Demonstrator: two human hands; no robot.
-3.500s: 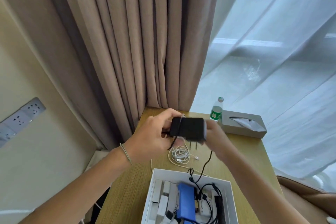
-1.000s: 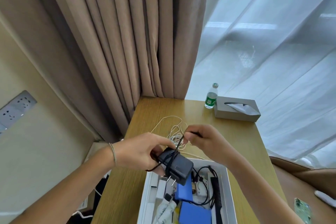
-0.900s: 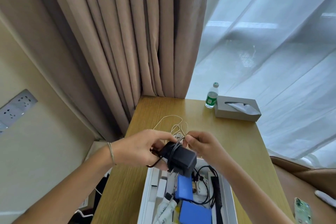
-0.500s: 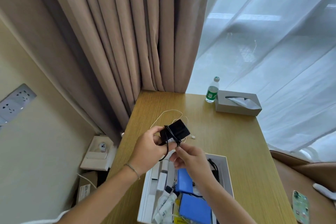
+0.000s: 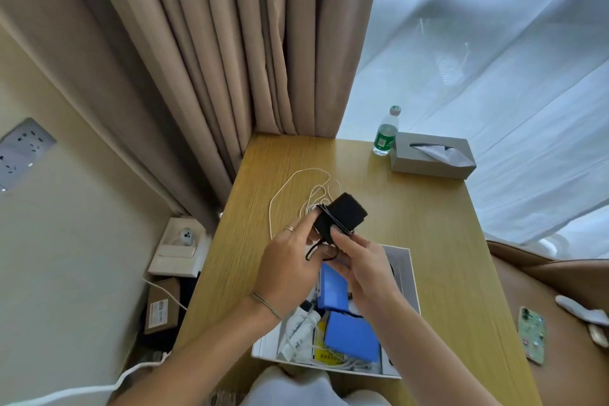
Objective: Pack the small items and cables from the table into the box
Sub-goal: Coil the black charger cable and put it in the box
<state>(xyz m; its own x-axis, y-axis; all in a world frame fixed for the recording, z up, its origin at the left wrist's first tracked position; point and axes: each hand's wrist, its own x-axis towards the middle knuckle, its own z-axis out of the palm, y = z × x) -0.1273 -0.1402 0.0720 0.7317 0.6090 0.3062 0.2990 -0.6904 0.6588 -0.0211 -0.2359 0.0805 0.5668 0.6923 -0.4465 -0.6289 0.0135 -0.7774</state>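
A black power adapter [image 5: 342, 217] with its black cord wound round it is held above the far end of the white box [image 5: 403, 270]. My left hand [image 5: 290, 264] grips the adapter's left side. My right hand [image 5: 359, 260] pinches the cord at the adapter's near edge, where a short loop hangs between both hands. The box holds two blue packs [image 5: 349, 336], white tubes and cables. A loose white cable [image 5: 296, 194] lies on the wooden table [image 5: 445, 241] beyond the hands.
A water bottle [image 5: 385, 132] and a grey tissue box [image 5: 431, 155] stand at the table's far right. A phone [image 5: 532, 334] lies on a brown seat at right. Curtains hang behind; a wall socket panel [image 5: 23, 150] and floor clutter are at left.
The view tipped down. Both hands carried the adapter from over the box up and away. More cord is wound round it, leaving only a short loop.
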